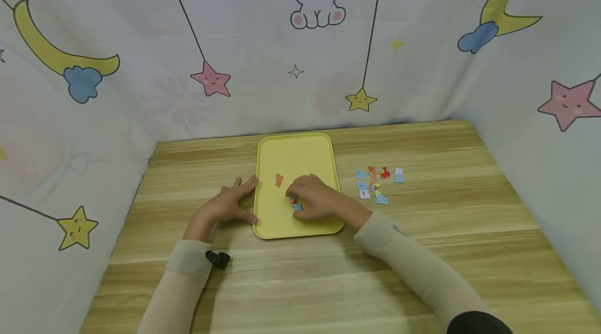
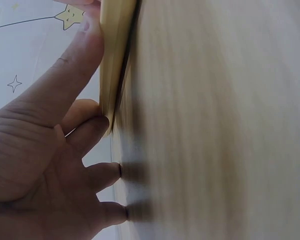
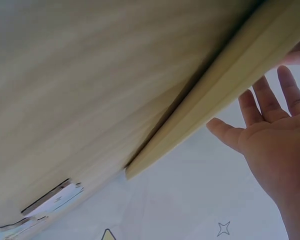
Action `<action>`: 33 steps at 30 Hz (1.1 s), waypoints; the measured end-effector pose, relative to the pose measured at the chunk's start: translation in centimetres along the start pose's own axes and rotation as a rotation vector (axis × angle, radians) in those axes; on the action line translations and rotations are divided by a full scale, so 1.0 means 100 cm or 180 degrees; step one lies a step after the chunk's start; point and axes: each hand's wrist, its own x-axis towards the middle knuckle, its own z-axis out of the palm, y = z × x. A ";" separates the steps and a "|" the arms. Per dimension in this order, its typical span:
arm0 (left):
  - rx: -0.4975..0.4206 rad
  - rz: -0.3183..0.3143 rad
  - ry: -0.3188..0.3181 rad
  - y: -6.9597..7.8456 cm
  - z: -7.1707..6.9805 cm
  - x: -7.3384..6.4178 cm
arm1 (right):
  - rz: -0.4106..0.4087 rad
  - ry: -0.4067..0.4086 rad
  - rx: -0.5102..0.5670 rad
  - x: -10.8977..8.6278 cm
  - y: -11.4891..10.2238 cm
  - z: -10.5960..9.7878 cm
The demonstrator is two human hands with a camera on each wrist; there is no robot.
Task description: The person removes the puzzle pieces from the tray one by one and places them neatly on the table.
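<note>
A yellow tray (image 1: 296, 154) lies on the wooden table. My left hand (image 1: 230, 202) is at its left side, fingers spread, with thumb and forefinger against the rim; in the left wrist view the other fingertips (image 2: 110, 175) reach down to the tabletop. Over the tray, my right hand (image 1: 316, 199) has its thumb and forefinger at opposite ends of small red and blue puzzle pieces (image 1: 296, 202), pinching them. The hand partly covers these pieces. An orange piece (image 1: 279, 180) lies on the tray to their upper left.
Several loose puzzle pieces (image 1: 379, 173) are scattered on the table (image 1: 451, 182) right of the tray. A printed cloth (image 1: 263, 99) with stars, moons and a rabbit hangs behind and at both sides. A small black device (image 1: 218, 259) is on the left cuff.
</note>
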 end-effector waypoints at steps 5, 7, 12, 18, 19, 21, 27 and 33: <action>0.0007 -0.0003 0.0003 -0.001 0.000 0.000 | -0.0068 0.0134 -0.0016 -0.007 0.006 0.000; 0.0014 -0.0008 0.0005 -0.002 0.000 0.001 | -0.0112 0.0195 -0.0025 -0.010 0.007 -0.001; -0.0013 -0.0026 0.0004 -0.002 0.001 0.001 | -0.0154 0.0258 -0.0002 -0.017 0.010 -0.003; -0.0038 -0.0031 0.0004 -0.002 0.000 0.000 | -0.0199 0.0311 0.0017 -0.024 0.013 -0.004; -0.0038 -0.0029 0.0008 -0.002 0.000 0.000 | -0.0205 0.0309 0.0024 -0.025 0.013 -0.004; -0.0023 0.0002 0.0011 -0.002 0.000 0.000 | -0.0201 0.0304 0.0039 -0.027 0.015 -0.004; -0.0024 0.0035 0.0007 -0.003 0.000 0.001 | -0.0130 0.0312 0.0073 -0.035 0.019 -0.007; -0.0020 0.0027 -0.0001 -0.002 0.001 0.001 | -0.0074 0.0324 0.0213 -0.048 0.025 -0.011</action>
